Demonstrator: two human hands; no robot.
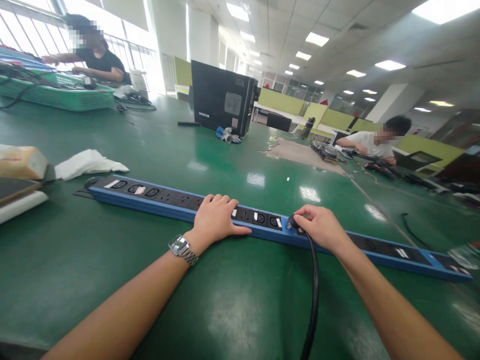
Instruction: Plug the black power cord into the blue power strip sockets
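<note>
Your left hand [215, 220] clasps the blue power strip [172, 210]; your right hand [323, 227] pinches a plug [293, 221] against it, seating unclear; visible sockets [260, 218] leftward remain unfilled.

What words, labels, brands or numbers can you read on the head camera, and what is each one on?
No text can be read in this view.
White stickers on the power strip: too small.
Labels on the black computer case: too blurred.
Packet at far left: markings too blurred.
Watch face: nothing legible.
</note>
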